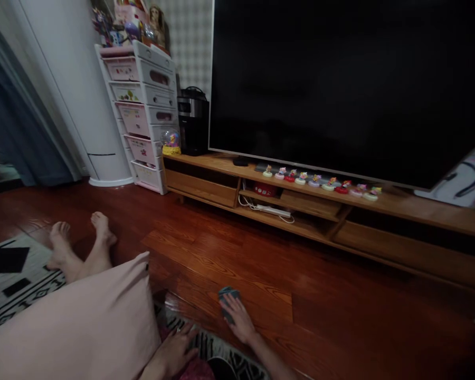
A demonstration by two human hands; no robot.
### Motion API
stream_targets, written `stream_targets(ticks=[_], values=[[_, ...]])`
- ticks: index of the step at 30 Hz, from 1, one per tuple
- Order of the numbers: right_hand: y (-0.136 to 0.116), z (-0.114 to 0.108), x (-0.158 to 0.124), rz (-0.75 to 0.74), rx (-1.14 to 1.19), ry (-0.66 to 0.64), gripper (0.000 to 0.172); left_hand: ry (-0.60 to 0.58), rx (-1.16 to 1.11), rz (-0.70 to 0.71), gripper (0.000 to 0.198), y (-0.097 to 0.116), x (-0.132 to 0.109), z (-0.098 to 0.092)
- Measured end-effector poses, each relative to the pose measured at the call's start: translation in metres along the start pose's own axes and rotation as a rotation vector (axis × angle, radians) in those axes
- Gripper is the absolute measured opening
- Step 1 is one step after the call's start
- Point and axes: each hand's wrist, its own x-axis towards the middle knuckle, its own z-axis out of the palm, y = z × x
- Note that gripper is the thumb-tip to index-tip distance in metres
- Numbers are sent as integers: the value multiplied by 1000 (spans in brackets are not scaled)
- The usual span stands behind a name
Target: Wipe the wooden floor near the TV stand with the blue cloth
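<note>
My right hand (239, 318) lies over a small blue-grey cloth (227, 293) on the wooden floor. Its palm and fingers press the cloth down, and part of the cloth shows past the fingertips. Down at the lower middle, my left hand (176, 349) rests low near the edge of the patterned rug (217, 345), with fingers spread and nothing seen in them. A pale pink pillow (83, 327) lies beside my left hand, covering part of that forearm.
Bare feet (103, 229) stick out beyond the pillow. A long wooden TV cabinet (206, 184) carries a large dark television (340, 79) and a row of small figurines (314, 180). White drawers (154, 105) and a black appliance (193, 121) stand at the left.
</note>
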Motion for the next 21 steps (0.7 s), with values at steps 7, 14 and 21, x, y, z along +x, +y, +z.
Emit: stream_targets(ticks=[7,14,21], values=[[94,-6,-48,787,-197,486,58,-9,8,-1,63,3,0,-2],[16,72,-33,535,-100,419,59,-17,-4,3,62,-2,4,1],[-49,45,13,-57,97,-112,79,30,-127,41,61,-25,19,17]])
